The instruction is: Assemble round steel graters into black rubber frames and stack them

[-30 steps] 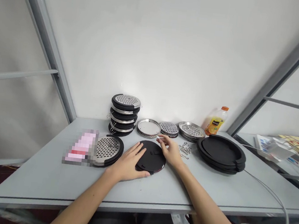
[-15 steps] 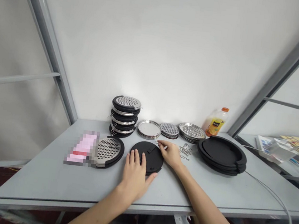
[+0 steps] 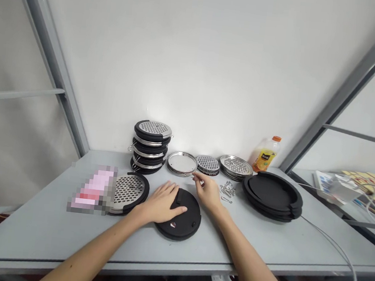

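Observation:
My left hand [image 3: 163, 203] lies flat over the left part of a round black disc [image 3: 182, 230], its fingers stretched toward the far rim and its thumb spread across the top. The disc has a raised tab, a small knob and a small shiny spot. Beyond the disc's far edge, my right hand [image 3: 207, 191] is closed in a pinch on a thin wire loop [image 3: 194, 175], mostly hidden by the fingertips. Several loose wire loops [image 3: 227, 190] lie to its right. A perforated metal disc in a black holder [image 3: 129, 192] sits left of my left hand.
Behind stand a stack of black-and-metal discs [image 3: 151, 147], plain metal plates [image 3: 182, 162], small perforated discs [image 3: 208, 163] and larger perforated plates [image 3: 236, 166]. Black trays [image 3: 272, 195], an orange-capped bottle [image 3: 267, 155] and a white cable [image 3: 334, 247] are right. A blurred pink item [image 3: 92, 188] lies left.
The black disc has turned and come nearer to the table's front edge. My left hand has shifted on it, and my right hand is now apart from the disc, beyond its far edge.

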The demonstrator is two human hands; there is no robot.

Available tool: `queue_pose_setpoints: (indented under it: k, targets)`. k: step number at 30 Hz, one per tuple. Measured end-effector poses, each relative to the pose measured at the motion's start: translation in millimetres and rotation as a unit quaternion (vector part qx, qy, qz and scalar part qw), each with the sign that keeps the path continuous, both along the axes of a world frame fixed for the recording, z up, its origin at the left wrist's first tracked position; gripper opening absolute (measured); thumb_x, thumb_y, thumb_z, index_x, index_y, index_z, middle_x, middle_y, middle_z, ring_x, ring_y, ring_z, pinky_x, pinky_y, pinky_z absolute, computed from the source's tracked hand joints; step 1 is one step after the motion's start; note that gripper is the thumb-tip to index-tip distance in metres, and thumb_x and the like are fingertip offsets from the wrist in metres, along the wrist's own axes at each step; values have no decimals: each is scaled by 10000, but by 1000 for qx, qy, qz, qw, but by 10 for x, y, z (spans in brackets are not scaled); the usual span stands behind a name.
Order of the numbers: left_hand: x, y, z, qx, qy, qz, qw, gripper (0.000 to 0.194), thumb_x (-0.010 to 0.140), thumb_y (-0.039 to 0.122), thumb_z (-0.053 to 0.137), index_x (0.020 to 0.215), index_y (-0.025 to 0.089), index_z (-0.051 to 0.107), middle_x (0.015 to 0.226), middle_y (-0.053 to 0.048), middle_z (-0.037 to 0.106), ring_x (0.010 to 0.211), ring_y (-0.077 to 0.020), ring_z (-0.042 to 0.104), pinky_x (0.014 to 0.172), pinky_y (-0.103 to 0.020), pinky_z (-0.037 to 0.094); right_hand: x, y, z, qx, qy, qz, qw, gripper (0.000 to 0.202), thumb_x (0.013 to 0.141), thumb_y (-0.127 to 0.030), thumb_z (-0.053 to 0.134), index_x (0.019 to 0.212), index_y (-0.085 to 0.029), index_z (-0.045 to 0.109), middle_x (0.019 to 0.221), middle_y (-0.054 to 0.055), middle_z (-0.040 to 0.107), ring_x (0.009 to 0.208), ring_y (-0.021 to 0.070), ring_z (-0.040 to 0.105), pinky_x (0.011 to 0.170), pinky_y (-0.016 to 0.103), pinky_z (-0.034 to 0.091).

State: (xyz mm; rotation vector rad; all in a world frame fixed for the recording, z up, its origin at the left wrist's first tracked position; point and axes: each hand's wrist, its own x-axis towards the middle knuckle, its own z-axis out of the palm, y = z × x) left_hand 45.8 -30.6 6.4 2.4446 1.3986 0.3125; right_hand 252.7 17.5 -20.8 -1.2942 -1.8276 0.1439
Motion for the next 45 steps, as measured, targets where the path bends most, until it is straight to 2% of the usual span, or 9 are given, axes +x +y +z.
queue_pose_setpoints:
  k: [3, 6, 10, 14, 19, 23, 26, 32, 45]
  targets:
    - [85, 48, -121, 12, -19, 51, 998, 722, 911, 528, 408, 1430, 32, 331, 1529, -189, 261, 1446, -334, 94, 1157, -461, 181, -13, 7, -15, 13, 6, -35, 999, 280, 885, -229, 457, 1063, -205, 672, 948, 70, 737, 841, 214, 687, 788, 333, 514]
    - [139, 123, -144, 47, -41, 89, 994, 642, 915, 448, 434, 1385, 14, 386, 1483, -217, 347, 1427, -337, 196, 1147, -444, 218, -54, 67, 2, -6, 30, -21, 999, 274, 878, -243, 465, 1053, -201, 671, 927, 72, 738, 818, 209, 686, 762, 327, 521]
    - [89, 275, -154, 46, -101, 58, 992, 519, 879, 440, 509, 1281, 112, 517, 1344, -161, 539, 1263, -290, 490, 1063, -389, 377, -162, 214, 66, -41, 59, 40, 997, 250, 867, -271, 500, 1035, -195, 671, 876, 63, 742, 809, 205, 685, 723, 314, 528]
    - [12, 323, -185, 63, -138, 69, 986, 520, 860, 465, 541, 1260, 133, 545, 1346, -150, 543, 1258, -292, 492, 1070, -396, 366, -277, 285, 57, -56, 72, 59, 994, 197, 841, -234, 535, 955, -186, 688, 893, 65, 742, 809, 200, 684, 726, 308, 525]
    - [-26, 296, -144, 32, -176, 56, 982, 439, 963, 445, 336, 1069, 160, 654, 1131, -110, 675, 1077, -247, 616, 972, -355, 443, -269, 225, -6, -84, 36, 136, 986, 176, 830, -187, 545, 907, -200, 703, 919, 48, 745, 859, 196, 684, 723, 290, 517]
    - [23, 342, -153, 65, -132, 112, 983, 346, 880, 414, 528, 1029, 139, 675, 1088, -133, 686, 1063, -283, 617, 947, -368, 455, -250, 202, 31, -86, 53, 142, 985, 184, 837, -175, 544, 921, -187, 708, 940, 56, 748, 885, 192, 688, 737, 284, 519]
    - [59, 386, -186, 90, -119, 138, 979, 314, 853, 392, 578, 1015, 142, 679, 1071, -131, 688, 1053, -281, 617, 945, -368, 455, -282, 201, 50, -97, 50, 164, 980, 190, 835, -165, 549, 938, -188, 706, 953, 52, 747, 900, 183, 689, 755, 279, 524]
    - [23, 376, -185, 130, -149, 110, 974, 372, 844, 365, 614, 1150, 155, 617, 1136, -102, 665, 1070, -246, 606, 941, -341, 457, -298, 163, 16, -98, 33, 184, 978, 204, 856, -193, 536, 970, -201, 706, 996, 51, 739, 928, 193, 685, 783, 301, 532]
    - [24, 316, -129, 158, -137, 90, 974, 307, 793, 330, 689, 1067, 190, 694, 1009, -75, 717, 957, -240, 635, 871, -341, 471, -283, 137, 7, -76, 23, 206, 975, 256, 874, -178, 500, 1011, -208, 715, 1009, 54, 737, 925, 193, 682, 823, 316, 528]
